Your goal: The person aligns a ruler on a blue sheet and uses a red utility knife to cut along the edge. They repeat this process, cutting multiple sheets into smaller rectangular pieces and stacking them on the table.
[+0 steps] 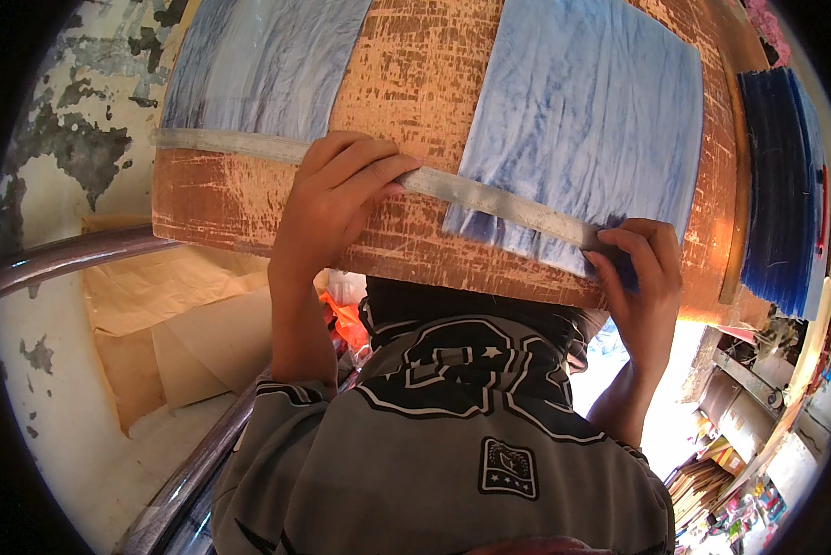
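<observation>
A long, flat grey ruler (503,203) lies slantwise over a worn brown board (406,83), crossing the lower part of a streaky blue plastic-looking sheet (582,120). My left hand (337,199) is closed over the ruler near its middle, fingertips pressing its edge. At the ruler's right end, my right hand (642,264) has thumb and fingers pinched over it, beside the sheet's lower right corner. Anything small inside that pinch is hidden. A strip of the blue sheet shows below the ruler. A second, greyer blue sheet (263,69) lies at the left, its lower edge along the ruler.
A thick stack of dark blue sheets (781,190) lies at the board's right edge, beside a wooden strip (735,203). Brown paper (179,287) and a shiny dark roll (82,259) are at the left, by a peeling wall (55,176). Clutter fills the lower right.
</observation>
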